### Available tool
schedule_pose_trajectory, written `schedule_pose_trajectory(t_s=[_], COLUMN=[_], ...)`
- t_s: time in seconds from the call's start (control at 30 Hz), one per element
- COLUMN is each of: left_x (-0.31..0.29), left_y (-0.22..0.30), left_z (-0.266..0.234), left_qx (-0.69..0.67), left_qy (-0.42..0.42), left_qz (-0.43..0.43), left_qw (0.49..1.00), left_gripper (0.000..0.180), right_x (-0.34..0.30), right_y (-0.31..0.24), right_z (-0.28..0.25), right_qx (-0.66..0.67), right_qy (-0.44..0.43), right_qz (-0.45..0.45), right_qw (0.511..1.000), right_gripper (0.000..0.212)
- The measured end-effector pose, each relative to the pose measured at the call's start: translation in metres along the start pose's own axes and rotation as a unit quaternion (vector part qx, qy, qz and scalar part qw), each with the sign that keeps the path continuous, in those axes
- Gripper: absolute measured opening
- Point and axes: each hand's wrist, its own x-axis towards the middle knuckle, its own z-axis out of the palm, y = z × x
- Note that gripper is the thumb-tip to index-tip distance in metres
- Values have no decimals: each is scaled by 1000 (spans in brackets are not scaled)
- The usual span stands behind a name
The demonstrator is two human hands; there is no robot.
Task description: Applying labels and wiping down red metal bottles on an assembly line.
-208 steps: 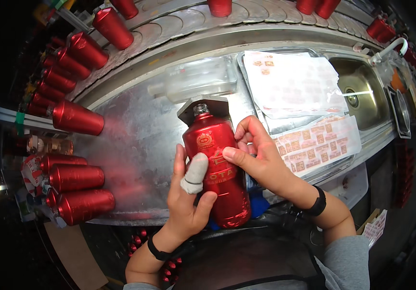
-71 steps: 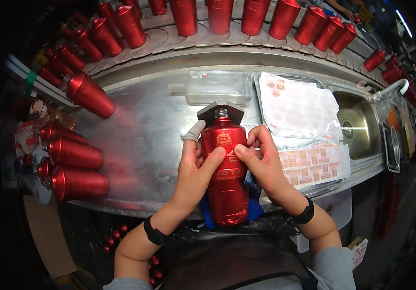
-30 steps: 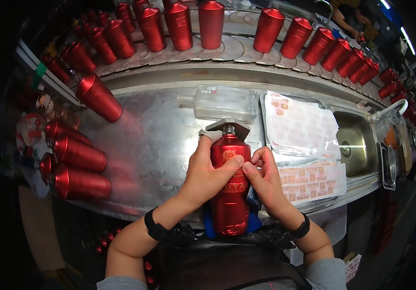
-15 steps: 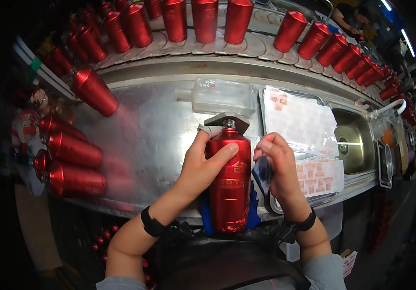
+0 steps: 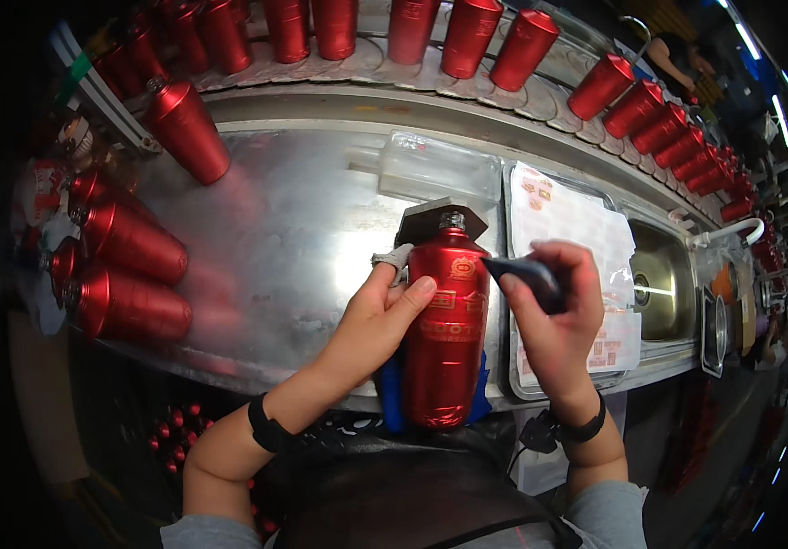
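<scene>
A glossy red bottle (image 5: 446, 366) with gold markings lies neck-away in front of me. Its neck rests at a dark angular block (image 5: 417, 226), and blue cloth (image 5: 392, 393) shows under its near end. My left hand (image 5: 367, 320) grips the bottle's left side, thumb on top; a greyish-white wrap (image 5: 392, 263) covers its index fingertip. Pinched in my right hand (image 5: 566, 320) is a dark, flat, pointed piece (image 5: 536, 282), its tip at the bottle's right shoulder beside a gold emblem. I cannot tell whether the tip touches.
A clear bottle-shaped container (image 5: 440, 166) lies beyond the block. To the right, label sheets (image 5: 563, 242) lie on a tray, beside a sink (image 5: 659, 302). Several red bottles (image 5: 133, 306) lie at left. More stand on a conveyor (image 5: 367, 66) behind; a co-worker (image 5: 673, 64) is far right.
The red bottle has been turned, bringing a gold emblem into view. My right hand has risen, swinging the dark piece's tip to the bottle's shoulder. Bottles on the conveyor have shifted.
</scene>
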Motion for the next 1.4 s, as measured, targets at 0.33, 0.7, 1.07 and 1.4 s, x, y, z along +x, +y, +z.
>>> schedule_pose_trajectory(t_s=[0.33,0.7,1.07,1.4], left_x=[-8,1,11,-10], left_y=[-4,2,4,4], left_z=[-2,6,20,0], left_qx=[-2,51,57,-31], left_qy=[26,30,64,10], left_qz=[24,17,45,12], left_qw=[999,998,995,999], left_gripper=[58,60,73,74], right_x=[4,-6,-27,-11], right_y=[-16,-17,3,-5], right_z=[-10,-25,-29,-22], right_qx=[-140,-42,0,-71], right_qy=[-166,-257,-199,-154], right_qz=[-237,-173,-131,-187], right_qw=[947,950,971,968], right_gripper=[34,29,28,33])
